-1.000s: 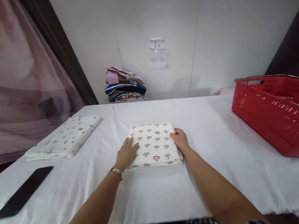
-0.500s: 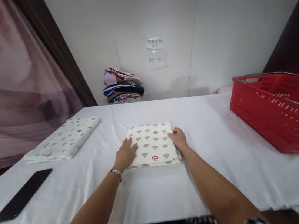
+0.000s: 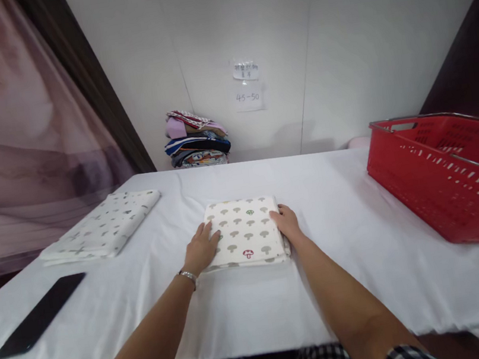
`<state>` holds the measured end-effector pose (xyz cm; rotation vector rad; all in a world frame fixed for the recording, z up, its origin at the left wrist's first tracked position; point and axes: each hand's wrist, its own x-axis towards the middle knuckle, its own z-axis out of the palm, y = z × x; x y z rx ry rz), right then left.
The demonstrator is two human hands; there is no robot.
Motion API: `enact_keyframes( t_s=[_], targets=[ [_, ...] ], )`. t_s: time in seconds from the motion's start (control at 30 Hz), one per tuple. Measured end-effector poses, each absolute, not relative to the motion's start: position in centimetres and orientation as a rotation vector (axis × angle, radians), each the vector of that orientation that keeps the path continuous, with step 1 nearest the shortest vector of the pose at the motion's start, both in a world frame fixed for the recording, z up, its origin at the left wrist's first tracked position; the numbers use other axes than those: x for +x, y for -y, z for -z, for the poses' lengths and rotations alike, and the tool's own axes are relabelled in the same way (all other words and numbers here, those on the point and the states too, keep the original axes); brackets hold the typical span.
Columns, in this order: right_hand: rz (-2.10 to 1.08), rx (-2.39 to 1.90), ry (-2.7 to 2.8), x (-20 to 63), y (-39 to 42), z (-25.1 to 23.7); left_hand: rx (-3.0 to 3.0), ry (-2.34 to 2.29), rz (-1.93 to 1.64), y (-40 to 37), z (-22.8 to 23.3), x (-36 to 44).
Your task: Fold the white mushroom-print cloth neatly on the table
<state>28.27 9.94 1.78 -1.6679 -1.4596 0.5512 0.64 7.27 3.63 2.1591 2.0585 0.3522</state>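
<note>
A folded white cloth printed with grey mushrooms, plus a few green and red ones, lies flat on the table before me. My left hand rests palm down on its left edge, fingers stretched out. At the opposite edge, my right hand has its thumb on top of the cloth and its other fingers curled round the side, partly hidden. The layers show at the right side, a little uneven.
On the white-covered table, a second folded cloth and a black phone-like slab lie to the left. A red basket stands right. Behind the table is a stack of folded fabrics against the wall.
Both hands and the mushroom cloth stay practically where they were. Only the camera view has shifted slightly.
</note>
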Motion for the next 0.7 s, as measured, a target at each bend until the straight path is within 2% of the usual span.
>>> enact_keyframes(
  t_s=[0.33,0.7],
  targets=[
    [-0.528,-1.686,1.504,28.5,-10.2,-1.2,2.11,-2.092,-0.382,-8.1,-5.0,1.2],
    [-0.486,-1.723,1.436,28.4,-10.6,-0.8,2.514,-1.833,-0.196,-10.2,-4.5,8.9]
  ],
)
